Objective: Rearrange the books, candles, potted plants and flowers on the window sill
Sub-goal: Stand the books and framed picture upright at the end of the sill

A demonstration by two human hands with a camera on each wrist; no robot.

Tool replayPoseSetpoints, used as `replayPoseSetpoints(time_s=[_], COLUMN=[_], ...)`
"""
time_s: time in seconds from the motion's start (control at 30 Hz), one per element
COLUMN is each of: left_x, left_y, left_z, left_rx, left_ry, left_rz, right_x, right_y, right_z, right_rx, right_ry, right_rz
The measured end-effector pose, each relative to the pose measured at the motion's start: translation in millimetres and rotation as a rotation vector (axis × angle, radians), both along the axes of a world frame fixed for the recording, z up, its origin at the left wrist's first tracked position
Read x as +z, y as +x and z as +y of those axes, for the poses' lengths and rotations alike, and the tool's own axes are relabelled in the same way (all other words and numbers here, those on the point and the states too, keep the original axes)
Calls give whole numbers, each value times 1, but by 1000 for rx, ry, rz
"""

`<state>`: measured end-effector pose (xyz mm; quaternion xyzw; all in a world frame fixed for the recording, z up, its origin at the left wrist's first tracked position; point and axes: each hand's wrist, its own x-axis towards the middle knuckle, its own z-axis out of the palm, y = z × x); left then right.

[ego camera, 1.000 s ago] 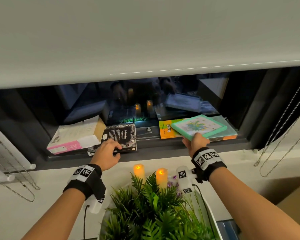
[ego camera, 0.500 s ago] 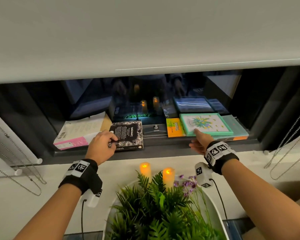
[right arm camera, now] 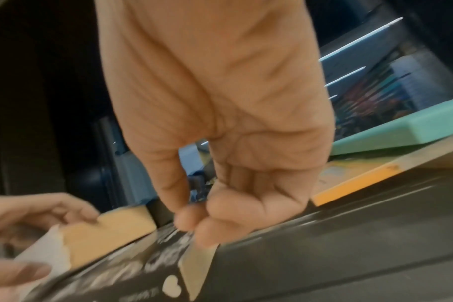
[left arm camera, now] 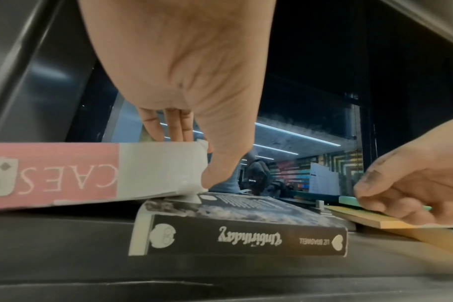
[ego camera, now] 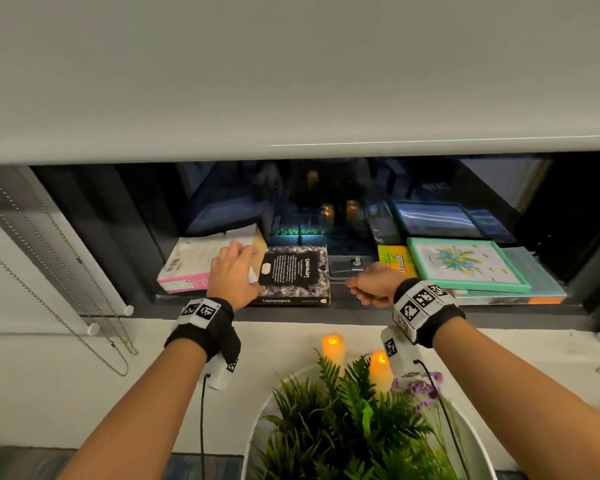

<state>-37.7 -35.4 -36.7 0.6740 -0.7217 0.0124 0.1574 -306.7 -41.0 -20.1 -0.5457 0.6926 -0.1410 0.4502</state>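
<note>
At the left end of the window sill point(ego camera: 361, 303) lies a pink and white book point(ego camera: 187, 268), its right edge overlapping and resting on the black book point(ego camera: 295, 273) beside it. The left hand point(ego camera: 232, 275) grasps the right end of the pink and white book: the fingers point(left arm camera: 166, 126) lie across its top cover and the thumb presses against its corner, as the left wrist view shows. The black book lies flat near the front edge of the sill, spine toward the person, title "Unbirthday" upside down. The right hand point(ego camera: 374, 284) hovers just right of this book, fingers loosely clenched; the right wrist view is blurred, and whether its fingertips pinch the book's right edge cannot be told. Farther right lies a yellow-green book point(ego camera: 394, 259), partly under a teal-framed flower picture point(ego camera: 465, 263) that sits on a teal and orange book point(ego camera: 534, 289) at the right end of the sill. Below the sill stand two lit candles point(ego camera: 333, 348), a fern-like potted plant point(ego camera: 343, 427) and purple flowers point(ego camera: 420, 388).
</note>
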Motion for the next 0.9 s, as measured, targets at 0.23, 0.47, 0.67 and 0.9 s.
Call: replayPoseSetpoints(time_s=[0.23, 0.47, 0.67, 0.9], left_x=[-6, -17, -1, 43], left_y=[20, 32, 51, 95], left_z=[-6, -19, -19, -9], left_rx=[1, -47, -83, 70], left_ry=[95, 115, -48, -373], left_rz=[-163, -317, 10, 808], right_x=[-36, -53, -13, 27], right_y=[57, 71, 75, 108], right_z=[-20, -28, -26, -21], right_rx=[15, -239, -307, -193], right_ry=[-34, 59, -27, -144], right_rz=[116, -254, -461, -569])
